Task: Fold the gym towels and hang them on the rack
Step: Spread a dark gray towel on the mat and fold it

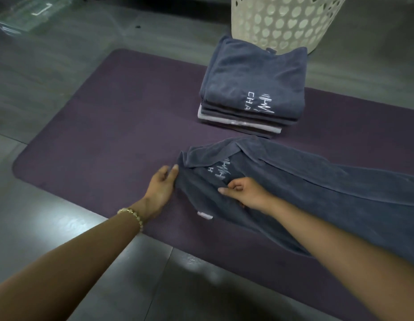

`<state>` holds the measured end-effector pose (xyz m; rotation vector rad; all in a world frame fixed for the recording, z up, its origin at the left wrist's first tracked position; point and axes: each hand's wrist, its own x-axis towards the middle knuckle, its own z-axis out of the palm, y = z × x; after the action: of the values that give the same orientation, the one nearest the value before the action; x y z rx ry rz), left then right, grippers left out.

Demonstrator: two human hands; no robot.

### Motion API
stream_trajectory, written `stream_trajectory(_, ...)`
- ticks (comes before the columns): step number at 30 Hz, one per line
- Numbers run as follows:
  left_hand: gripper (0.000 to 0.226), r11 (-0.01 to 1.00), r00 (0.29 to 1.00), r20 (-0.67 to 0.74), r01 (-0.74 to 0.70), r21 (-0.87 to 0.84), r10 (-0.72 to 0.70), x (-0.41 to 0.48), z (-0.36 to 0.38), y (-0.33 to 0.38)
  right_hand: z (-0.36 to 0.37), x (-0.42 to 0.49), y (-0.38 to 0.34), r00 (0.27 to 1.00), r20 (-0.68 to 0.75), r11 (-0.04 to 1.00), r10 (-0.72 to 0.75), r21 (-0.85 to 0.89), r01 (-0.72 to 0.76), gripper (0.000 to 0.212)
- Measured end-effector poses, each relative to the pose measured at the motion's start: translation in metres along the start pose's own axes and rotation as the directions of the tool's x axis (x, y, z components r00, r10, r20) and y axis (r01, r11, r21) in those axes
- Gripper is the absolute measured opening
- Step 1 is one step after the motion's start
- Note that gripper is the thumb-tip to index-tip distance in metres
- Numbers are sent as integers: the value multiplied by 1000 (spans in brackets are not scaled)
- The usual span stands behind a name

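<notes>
At the left, a left hand (163, 181) with a beaded bracelet (132, 214) was held low over the purple mat (97, 135), which was laid on the grey floor (51, 72). Its thumb and fingers were closed lightly on the left end of the loose towel (317, 193), as far as could be judged. That towel was spread unfolded along the near side of the mat, its end rumpled and turned over by the white lettering, with a small pale tag (204, 215) shown at the near hem. A fold of it just below the lettering was pinched by the right hand (243, 193), whose fingers were curled in.

The cloth was judged soft, light and limp: no shape would be kept unsupported, and it would sag and crease wherever it was lifted mid-panel. It was best taken at the corners and hemmed edges and smoothed flat before each fold; some drag on the mat was to be expected.

Further right and beyond, a stack of folded towels (254, 89) was set on the mat's far edge, against a cream perforated basket (284, 19). No rack was seen
</notes>
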<state>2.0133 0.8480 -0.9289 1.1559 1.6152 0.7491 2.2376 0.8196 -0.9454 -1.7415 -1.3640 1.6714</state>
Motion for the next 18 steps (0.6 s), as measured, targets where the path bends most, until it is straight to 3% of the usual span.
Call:
stream_trajectory(2, 33, 998, 996, -77, -55, -3, 54, 5, -17, 7, -5, -6, -13, 998, 57, 998, -28, 58, 25, 25)
stream_trajectory(5, 37, 945, 994, 29, -107, 308, 104, 13, -41, -3, -1, -4, -15, 996, 83, 998, -45, 46, 41, 23)
stream_trajectory(8, 32, 716, 975, 199, -67, 695, -102, 13, -57, -19, 11, 1, -1, 981, 188, 990, 45, -138, -19, 17)
stream_trajectory(10, 28, 602, 940, 223, -24, 798, -258, 13, -60, -26, 14, 6, 5, 975, 210, 977, 72, -214, -27, 12)
stream_trajectory(12, 38, 562, 952, 185, -16, 827, -245, 18, -59, -27, 7, 13, 0, 997, 81, 979, -22, -200, 37, 9)
stream_trajectory(15, 44, 673, 996, 89, -72, 736, 9, 31, -46, -13, -16, 22, -17, 956, -204, 955, -210, -252, 156, 9)
stream_trajectory(18, 33, 833, 981, 162, -179, 524, 109, 44, -14, 12, -38, 34, -24, 903, -292, 904, -316, -382, 192, 26)
